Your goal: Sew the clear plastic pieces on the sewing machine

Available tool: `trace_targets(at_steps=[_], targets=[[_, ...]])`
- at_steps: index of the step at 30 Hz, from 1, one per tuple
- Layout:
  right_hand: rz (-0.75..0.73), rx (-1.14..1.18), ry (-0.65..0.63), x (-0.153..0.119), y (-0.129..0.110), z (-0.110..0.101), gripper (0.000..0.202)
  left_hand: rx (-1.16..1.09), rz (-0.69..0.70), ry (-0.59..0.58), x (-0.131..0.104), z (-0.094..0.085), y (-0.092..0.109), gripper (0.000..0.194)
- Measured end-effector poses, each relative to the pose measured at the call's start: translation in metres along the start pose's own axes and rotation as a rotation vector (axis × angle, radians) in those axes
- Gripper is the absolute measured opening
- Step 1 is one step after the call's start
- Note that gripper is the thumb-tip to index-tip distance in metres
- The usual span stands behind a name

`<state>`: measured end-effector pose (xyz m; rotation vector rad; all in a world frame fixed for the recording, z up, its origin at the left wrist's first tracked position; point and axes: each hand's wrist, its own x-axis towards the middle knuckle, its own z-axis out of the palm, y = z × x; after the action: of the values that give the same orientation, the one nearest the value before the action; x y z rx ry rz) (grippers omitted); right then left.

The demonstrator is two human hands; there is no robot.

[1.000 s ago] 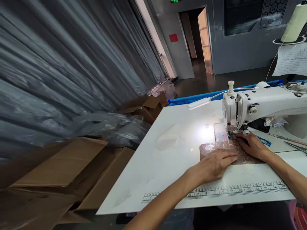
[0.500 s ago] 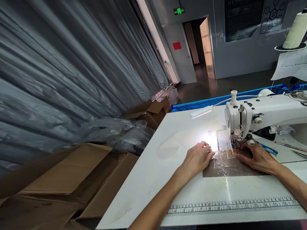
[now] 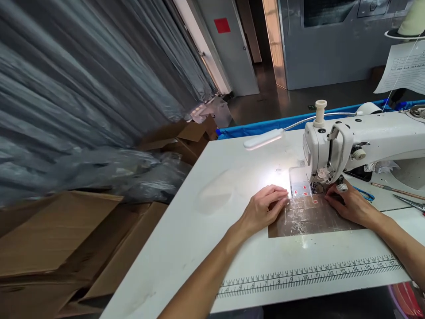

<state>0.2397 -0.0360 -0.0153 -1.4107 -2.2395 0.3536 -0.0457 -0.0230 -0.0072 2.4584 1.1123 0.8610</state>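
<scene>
A shiny brown sheet (image 3: 305, 219), glossy as if covered with clear plastic, lies on the white table under the needle end of a sewing machine (image 3: 375, 141). My left hand (image 3: 267, 206) is at its upper left edge, thumb and bent fingers brought together there. On the other side, my right hand (image 3: 353, 206) rests over the sheet's right part, thumb and forefinger stretched toward the presser foot (image 3: 319, 188), partly hidden by the machine. Small red marks show on the metal plate and on the sheet near the foot. Whatever lies under my fingertips is hidden.
A lit lamp (image 3: 264, 139) on a bendy neck shines left of the needle. Blue-handled snips (image 3: 365, 194) and scissors (image 3: 408, 201) lie to the right. A printed ruler (image 3: 312, 277) runs along the front edge. Cardboard boxes (image 3: 59, 230) stand left of the table.
The view has tilted down, so everything sits higher in the picture. Both hands stay at the sheet; my right thumb and forefinger look closer together.
</scene>
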Motion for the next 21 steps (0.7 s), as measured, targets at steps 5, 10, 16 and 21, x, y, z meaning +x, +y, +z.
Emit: trace_targets(at_steps=[5,10,16,21], targets=[[0.150,-0.045,-0.127,0.001,-0.006,-0.012,0.026,0.032,0.234,-0.232,-0.002,0.007,0.012,0.033],[0.204,0.013,-0.221,-0.003,-0.008,-0.031,0.026,0.159,0.294,-0.244,-0.004,0.009,0.020,0.035],[0.353,0.332,-0.312,-0.004,-0.030,-0.035,0.016,-0.097,0.071,-0.149,-0.007,0.003,0.027,0.043],[0.470,0.861,-0.300,0.018,-0.067,-0.010,0.044,-0.655,-0.348,-0.301,-0.007,-0.011,0.032,0.065]])
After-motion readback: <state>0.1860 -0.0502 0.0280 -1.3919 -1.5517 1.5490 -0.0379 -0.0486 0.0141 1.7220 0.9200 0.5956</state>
